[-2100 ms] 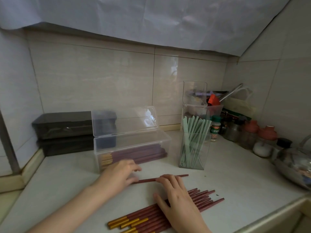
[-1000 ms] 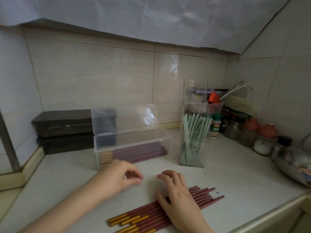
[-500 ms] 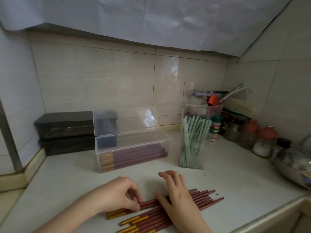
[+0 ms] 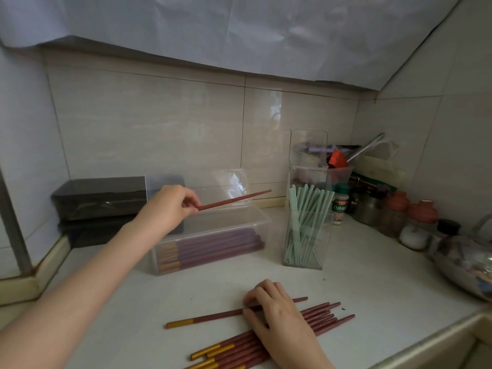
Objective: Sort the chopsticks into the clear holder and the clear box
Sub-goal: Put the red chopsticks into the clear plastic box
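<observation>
My left hand [image 4: 170, 207] pinches one red chopstick [image 4: 234, 199] and holds it level over the open clear box [image 4: 262, 222]. Several red chopsticks with gold ends lie inside that box. My right hand [image 4: 277, 312] rests on the counter, its fingertips on a single red chopstick [image 4: 210, 315] pulled a little away from the pile. The pile of red chopsticks [image 4: 326, 316] lies partly under that hand. A tall clear holder [image 4: 308, 259] to the right of the box stands full of pale green chopsticks [image 4: 306, 209].
A black case [image 4: 98, 198] stands behind the box at the left. Behind the holder stand a clear container [image 4: 308, 155], spice bottles [image 4: 340, 206] and red-lidded jars [image 4: 423, 214]. A metal kettle [image 4: 468, 262] sits at the right. The counter's front edge [image 4: 431, 334] runs past the pile.
My left hand has lifted one red chopstick from the pile up over the clear box. My right hand has drawn another chopstick out of the pile.
</observation>
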Demonstrator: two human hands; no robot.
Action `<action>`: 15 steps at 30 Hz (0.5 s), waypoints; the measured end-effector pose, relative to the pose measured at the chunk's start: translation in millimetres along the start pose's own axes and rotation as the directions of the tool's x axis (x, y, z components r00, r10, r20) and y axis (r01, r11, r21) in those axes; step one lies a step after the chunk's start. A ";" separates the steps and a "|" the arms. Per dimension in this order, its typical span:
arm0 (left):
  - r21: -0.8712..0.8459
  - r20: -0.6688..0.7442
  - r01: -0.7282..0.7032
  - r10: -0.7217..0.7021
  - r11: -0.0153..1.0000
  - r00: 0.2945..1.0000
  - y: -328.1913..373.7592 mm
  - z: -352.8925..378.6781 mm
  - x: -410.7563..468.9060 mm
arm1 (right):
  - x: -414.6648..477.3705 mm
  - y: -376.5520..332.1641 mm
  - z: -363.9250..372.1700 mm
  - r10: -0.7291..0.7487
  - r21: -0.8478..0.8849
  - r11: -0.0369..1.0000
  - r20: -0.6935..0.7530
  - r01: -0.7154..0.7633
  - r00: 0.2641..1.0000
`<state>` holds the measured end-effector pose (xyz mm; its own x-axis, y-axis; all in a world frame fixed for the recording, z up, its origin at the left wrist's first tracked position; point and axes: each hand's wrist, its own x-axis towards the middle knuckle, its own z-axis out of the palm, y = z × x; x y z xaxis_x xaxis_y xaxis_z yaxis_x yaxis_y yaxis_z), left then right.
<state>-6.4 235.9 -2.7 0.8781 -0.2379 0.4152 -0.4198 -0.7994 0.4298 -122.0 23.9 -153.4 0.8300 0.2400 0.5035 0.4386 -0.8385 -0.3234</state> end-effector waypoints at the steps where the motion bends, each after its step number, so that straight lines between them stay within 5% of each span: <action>1: 0.025 0.006 0.014 -0.014 1.000 1.000 -3.6 4.8 4.3 | -0.3 0.3 0.6 0.001 0.006 1.000 -0.010 -0.001 1.000; 6: 0.079 0.116 0.087 -0.096 0.993 0.989 -22.9 23.9 10.4 | 0.7 -0.1 0.3 0.013 0.020 1.000 -0.027 -0.013 1.000; 12: -0.014 -0.101 -0.073 0.071 0.997 0.992 -12.6 22.1 -28.7 | -0.8 -0.8 -1.7 0.025 0.020 0.999 -0.011 -0.025 1.000; 15: -0.099 0.155 -0.140 0.154 0.985 0.976 10.3 28.2 -73.4 | -1.3 -2.5 -5.5 0.023 0.012 1.000 -0.003 -0.023 1.000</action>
<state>-68.7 229.6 -51.4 0.8278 -0.4407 0.3472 -0.5591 -0.6995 0.4451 -126.1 23.0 -148.9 0.8392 0.2190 0.4979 0.4232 -0.8379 -0.3447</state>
